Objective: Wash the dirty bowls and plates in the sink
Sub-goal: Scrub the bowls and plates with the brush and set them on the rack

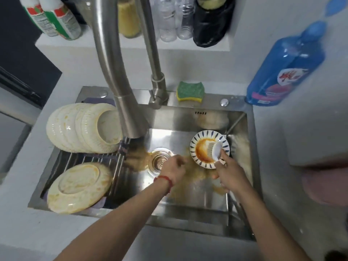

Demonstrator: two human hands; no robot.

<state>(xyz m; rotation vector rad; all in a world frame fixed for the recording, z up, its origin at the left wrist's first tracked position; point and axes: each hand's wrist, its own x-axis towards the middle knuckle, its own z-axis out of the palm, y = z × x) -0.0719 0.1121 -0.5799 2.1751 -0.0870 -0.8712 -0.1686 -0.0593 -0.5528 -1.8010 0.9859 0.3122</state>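
I saw a brushed steel sink (pixel 190 223), a satin metal faucet (pixel 120 91), glossy glazed plates (pixel 79 187), a rough green sponge (pixel 190 91) and a translucent blue plastic bottle (pixel 286 65).

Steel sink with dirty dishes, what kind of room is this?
Probably a home kitchen: a stainless steel sink under a tall metal faucet, a green and yellow sponge, and stacked cream plates.

1 patterned plate (pixel 203 146), 1 brush (pixel 214 150), 1 sponge (pixel 190 91), 2 hands (pixel 174 169)
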